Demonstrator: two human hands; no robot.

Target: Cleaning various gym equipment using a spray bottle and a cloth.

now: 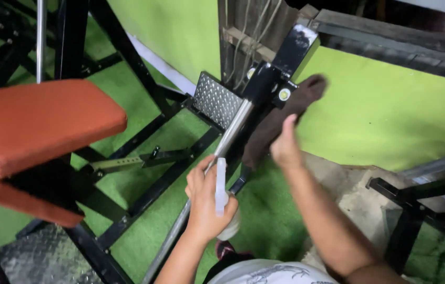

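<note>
My left hand (pixel 205 202) grips a clear plastic spray bottle (pixel 222 195), its nozzle pointing up, beside a long chrome bar (pixel 233 132). My right hand (pixel 286 149) holds a dark brown cloth (pixel 280 118) pressed against the black steel arm (pixel 280 66) of a gym machine, just right of where the chrome bar meets it. The cloth stretches from my hand up to the arm's joint.
An orange padded seat (pixel 38 123) sits at the left on a black frame (pixel 149 189). A diamond-plate footrest (pixel 216 100) stands behind the bar. Green turf (pixel 264 210) covers the floor, a green wall (pixel 385 115) rises behind, and another black frame (pixel 422 205) is at the right.
</note>
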